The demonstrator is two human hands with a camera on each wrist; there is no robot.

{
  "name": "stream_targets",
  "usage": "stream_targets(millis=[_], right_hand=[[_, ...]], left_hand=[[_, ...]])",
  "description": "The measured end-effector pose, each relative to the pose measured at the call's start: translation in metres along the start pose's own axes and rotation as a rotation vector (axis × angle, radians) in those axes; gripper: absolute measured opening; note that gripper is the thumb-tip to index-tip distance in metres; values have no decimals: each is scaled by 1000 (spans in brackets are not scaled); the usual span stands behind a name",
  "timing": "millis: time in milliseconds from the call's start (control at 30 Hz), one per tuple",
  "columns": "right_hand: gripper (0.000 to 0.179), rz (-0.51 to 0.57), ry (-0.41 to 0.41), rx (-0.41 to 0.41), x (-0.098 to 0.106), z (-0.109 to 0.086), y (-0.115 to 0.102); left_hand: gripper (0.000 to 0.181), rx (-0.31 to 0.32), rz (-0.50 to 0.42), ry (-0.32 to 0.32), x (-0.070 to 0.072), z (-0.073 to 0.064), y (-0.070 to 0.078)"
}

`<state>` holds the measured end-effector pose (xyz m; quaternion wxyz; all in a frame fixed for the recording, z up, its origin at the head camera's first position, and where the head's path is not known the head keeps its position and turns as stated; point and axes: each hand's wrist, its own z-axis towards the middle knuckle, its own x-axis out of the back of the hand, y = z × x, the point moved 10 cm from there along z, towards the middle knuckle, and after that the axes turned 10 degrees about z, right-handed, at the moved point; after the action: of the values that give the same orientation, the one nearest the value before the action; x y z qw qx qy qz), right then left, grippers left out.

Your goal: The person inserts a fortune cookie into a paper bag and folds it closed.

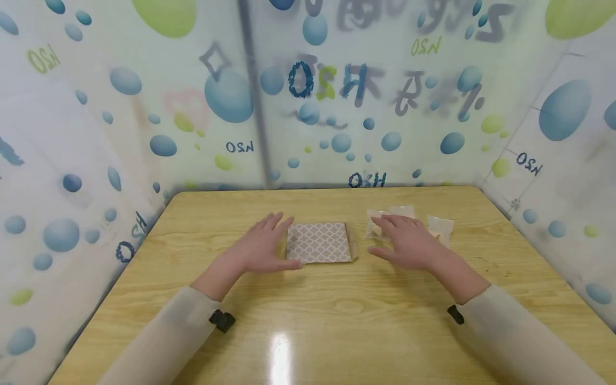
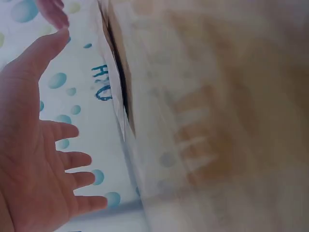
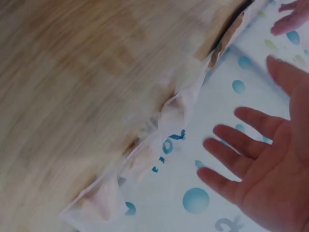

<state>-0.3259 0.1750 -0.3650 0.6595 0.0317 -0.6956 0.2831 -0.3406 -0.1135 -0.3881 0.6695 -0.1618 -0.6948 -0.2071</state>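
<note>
Mirrored "H2O" [image 1: 327, 83] stands large on the back curtain [image 1: 284, 131], small just above the table's [image 1: 327, 206] far edge, and on both side curtains [image 1: 572, 176]; blurred grey characters [image 1: 409, 88] seem Chinese.

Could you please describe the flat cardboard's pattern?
The flat cardboard has a white lattice on greyish beige, best seen in the head view.

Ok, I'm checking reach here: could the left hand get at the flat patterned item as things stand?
Probably yes: the left hand is open and empty, close by the flat patterned item, with nothing visible in the way.
</note>
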Motion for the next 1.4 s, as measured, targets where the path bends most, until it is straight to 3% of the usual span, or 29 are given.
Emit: stream_targets(millis=[133,300,533,733,1167,1400], right_hand=[[56,103,-12,-7,-1,6,0],[48,166,-44,-19,-7,11,0],[45,181,-53,8,-10,12,-7],[41,243,-27,-2,-7,13,-5],[32,802,-22,-134,-17,29,-1],[34,1007,39,-211,-24,35,0]], left_hand=[[121,-25,-65,-67,-10,24,6],[123,-59,-118,-160,-23,50,18],[120,-51,-133,-224,-29,63,23],[115,-57,-152,-178,-21,58,23],[118,-114,-207,26,7,37,39],[121,-146,-225,85,16,31,47]])
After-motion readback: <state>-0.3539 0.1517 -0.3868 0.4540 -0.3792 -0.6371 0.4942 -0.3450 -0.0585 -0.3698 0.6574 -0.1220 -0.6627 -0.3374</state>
